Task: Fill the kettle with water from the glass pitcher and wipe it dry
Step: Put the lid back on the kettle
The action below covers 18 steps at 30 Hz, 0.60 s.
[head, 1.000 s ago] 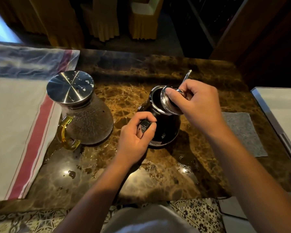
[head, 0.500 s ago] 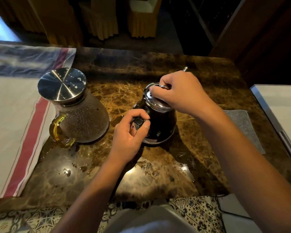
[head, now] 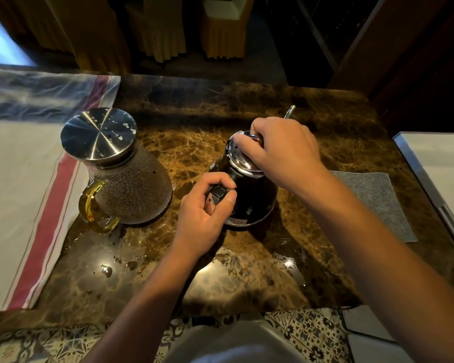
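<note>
Seating the lid (head: 243, 155) back on the black kettle (head: 249, 197).

A second ago the lid was tilted open; now the right hand (head: 281, 150) presses it flat, fingers clamped on its knob, while left hand (head: 205, 218) fingers grip the handle. The kettle stands mid-desk (head: 247, 279), near the glass pitcher (head: 121, 179). Filling looks finished; the grey cloth (head: 375, 203) comes next.

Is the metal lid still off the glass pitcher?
No, the metal lid sits on top of the glass pitcher, covering its mouth.
</note>
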Available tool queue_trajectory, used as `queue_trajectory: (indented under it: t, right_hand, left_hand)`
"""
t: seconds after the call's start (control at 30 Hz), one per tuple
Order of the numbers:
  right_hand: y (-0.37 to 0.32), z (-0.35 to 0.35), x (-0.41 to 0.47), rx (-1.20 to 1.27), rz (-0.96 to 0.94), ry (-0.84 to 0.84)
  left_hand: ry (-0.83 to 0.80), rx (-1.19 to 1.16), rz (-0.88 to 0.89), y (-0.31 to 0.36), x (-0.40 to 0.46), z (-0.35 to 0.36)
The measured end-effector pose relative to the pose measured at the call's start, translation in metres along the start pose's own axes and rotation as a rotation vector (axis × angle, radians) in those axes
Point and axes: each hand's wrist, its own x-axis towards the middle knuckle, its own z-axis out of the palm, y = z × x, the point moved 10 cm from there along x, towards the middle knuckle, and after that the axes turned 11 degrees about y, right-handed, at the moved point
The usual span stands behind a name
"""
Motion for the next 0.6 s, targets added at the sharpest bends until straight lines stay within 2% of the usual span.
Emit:
queue_trajectory:
  t: [0.17,0.37,0.5,0.6]
  right_hand:
    - [-0.003,0.002,-0.001,-0.03,-0.027,-0.02]
    - [-0.017,-0.003,0.0,-0.214,-0.171,-0.002]
    - [-0.016,-0.004,-0.006,-0.151,-0.188,0.105]
    - [-0.012,-0.004,-0.008,-0.111,-0.173,0.124]
  left_hand:
    - [-0.018,0.003,0.0,0.0,0.001,0.001]
    - [-0.033,0.067,0.04,0.0,-0.001,0.001]
    - [0.011,0.136,0.059,0.001,-0.002,-0.001]
    - [0.033,0.147,0.066,0.005,-0.003,-0.002]
